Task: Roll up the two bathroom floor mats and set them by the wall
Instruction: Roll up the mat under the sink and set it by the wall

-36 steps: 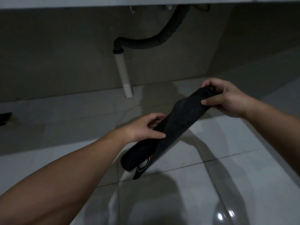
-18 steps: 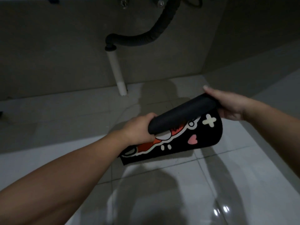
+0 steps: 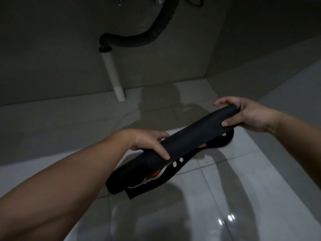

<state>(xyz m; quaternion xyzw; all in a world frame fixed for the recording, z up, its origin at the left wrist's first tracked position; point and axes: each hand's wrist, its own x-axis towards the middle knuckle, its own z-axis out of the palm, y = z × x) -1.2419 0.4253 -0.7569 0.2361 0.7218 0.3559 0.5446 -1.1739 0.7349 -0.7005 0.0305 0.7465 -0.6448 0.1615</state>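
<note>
A black floor mat with a white and orange print is rolled into a long tube and held above the tiled floor, slanting from lower left to upper right. My left hand grips the roll near its lower end, thumb on top. My right hand grips the upper end, fingers curled over it. A narrow loose flap of the mat hangs below the roll, showing white dots and some orange. No second mat is in view.
A white drain pipe joined to a black corrugated hose runs down the grey wall ahead. Another wall meets it at a corner on the right. The glossy white tiled floor spreads below.
The printed flap that hung wide open half a second ago is now mostly wound onto the roll. Both hands have turned the tube, and the view has tilted slightly.
</note>
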